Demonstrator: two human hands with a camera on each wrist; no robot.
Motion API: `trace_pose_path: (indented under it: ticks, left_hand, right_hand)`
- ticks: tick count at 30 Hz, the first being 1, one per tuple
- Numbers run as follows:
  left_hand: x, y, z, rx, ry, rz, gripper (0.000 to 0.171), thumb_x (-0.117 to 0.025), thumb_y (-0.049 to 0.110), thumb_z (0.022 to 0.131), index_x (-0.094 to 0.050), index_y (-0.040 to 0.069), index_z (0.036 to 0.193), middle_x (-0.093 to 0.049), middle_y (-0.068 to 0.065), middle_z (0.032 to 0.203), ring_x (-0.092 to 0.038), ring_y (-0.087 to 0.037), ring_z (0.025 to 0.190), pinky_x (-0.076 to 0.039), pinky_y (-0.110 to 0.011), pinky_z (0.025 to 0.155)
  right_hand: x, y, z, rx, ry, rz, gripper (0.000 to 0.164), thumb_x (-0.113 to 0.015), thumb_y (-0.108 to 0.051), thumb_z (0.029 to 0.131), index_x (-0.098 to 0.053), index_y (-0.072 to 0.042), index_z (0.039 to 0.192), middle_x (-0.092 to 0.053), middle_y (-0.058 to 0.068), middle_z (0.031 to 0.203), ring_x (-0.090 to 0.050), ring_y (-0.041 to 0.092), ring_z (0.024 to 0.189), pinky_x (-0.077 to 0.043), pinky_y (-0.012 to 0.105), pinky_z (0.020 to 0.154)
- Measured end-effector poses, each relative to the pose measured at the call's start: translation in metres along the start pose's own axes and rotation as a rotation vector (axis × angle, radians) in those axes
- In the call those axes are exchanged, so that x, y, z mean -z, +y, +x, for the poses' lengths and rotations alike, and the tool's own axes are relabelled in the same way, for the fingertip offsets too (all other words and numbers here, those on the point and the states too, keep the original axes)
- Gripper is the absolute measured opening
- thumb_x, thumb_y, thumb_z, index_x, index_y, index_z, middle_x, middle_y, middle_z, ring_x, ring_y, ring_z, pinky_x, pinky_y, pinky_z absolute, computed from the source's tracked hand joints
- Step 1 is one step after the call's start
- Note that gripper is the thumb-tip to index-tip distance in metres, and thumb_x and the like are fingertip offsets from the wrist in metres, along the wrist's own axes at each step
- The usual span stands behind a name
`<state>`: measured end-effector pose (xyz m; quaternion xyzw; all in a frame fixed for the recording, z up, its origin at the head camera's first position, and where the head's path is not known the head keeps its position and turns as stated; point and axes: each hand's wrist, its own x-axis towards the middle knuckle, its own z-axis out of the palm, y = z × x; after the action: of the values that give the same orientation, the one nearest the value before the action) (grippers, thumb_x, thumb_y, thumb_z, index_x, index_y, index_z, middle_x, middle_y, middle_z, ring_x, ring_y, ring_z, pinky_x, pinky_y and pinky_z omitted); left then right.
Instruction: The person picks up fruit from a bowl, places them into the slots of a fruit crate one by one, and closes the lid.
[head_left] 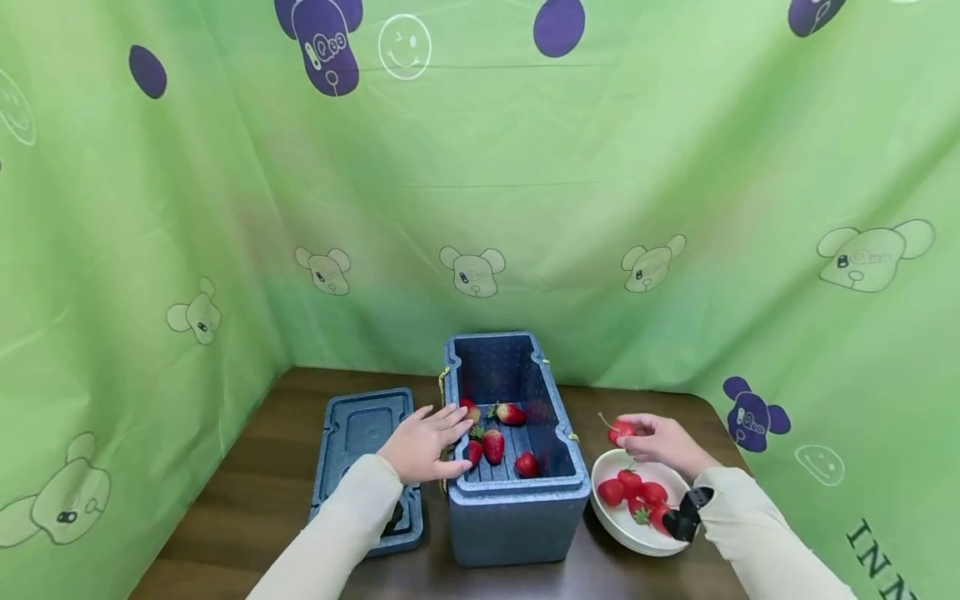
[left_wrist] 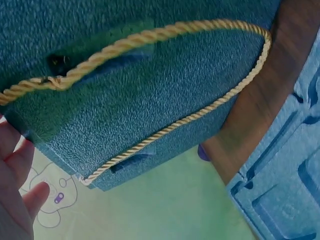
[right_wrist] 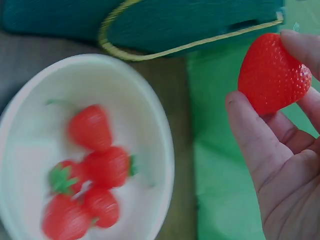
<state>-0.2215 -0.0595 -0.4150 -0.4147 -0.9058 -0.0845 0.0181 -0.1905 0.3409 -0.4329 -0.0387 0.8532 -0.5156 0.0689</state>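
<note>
My right hand [head_left: 662,443] pinches a red strawberry [right_wrist: 272,75] between thumb and fingers, above the far rim of a white bowl [right_wrist: 167,150]. Several more strawberries [head_left: 630,482] lie in that bowl. Left of the bowl stands a blue foam box [head_left: 517,529], its top uncovered, with several strawberries [head_left: 493,447] on its ribbed floor. My left hand [head_left: 427,443] rests on the box's left rim, fingers extended. In the left wrist view only part of this hand shows, beside the box wall.
A blue lid [head_left: 367,421] lies on the brown wooden table [head_left: 247,467] left of the box. Yellow rope handles [left_wrist: 185,120] hang along the box's sides. Green printed cloth [head_left: 525,208] hangs behind and at both sides of the table.
</note>
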Motion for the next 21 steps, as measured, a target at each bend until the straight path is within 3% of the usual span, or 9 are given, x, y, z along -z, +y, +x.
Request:
trace_pose_path:
  ticks: [4,10,21]
  left_hand:
    - [-0.001,0.000,0.003,0.000,-0.021,0.026,0.068,-0.051,0.054,0.090,-0.048,0.009,0.142,-0.042,-0.008,0.147,-0.035,-0.022,0.138,-0.027,-0.049,0.110]
    - [0.002,0.000,0.009,-0.010,0.006,0.009,0.073,-0.054,0.057,0.085,-0.051,0.009,0.139,-0.044,-0.009,0.146,-0.037,-0.024,0.137,-0.024,-0.051,0.111]
    - [-0.008,-0.001,0.002,-0.017,0.039,-0.033,0.070,-0.058,0.053,0.084,-0.054,0.008,0.137,-0.046,-0.010,0.144,-0.039,-0.025,0.136,-0.025,-0.052,0.110]
  right_hand:
    - [0.005,-0.017,0.011,0.009,0.040,0.032,0.056,-0.065,-0.004,0.087,-0.041,0.019,0.132,-0.064,0.018,0.103,-0.065,0.011,0.079,-0.056,0.031,0.073]
    - [0.009,-0.046,0.033,-0.011,0.092,0.102,0.057,-0.059,-0.013,0.095,-0.036,0.018,0.136,-0.065,0.019,0.102,-0.065,0.009,0.071,-0.056,0.027,0.070]
    - [-0.014,-0.088,0.077,0.012,0.102,0.100,0.053,-0.061,-0.013,0.094,-0.042,0.011,0.137,-0.063,0.029,0.110,-0.063,0.006,0.063,-0.056,0.024,0.063]
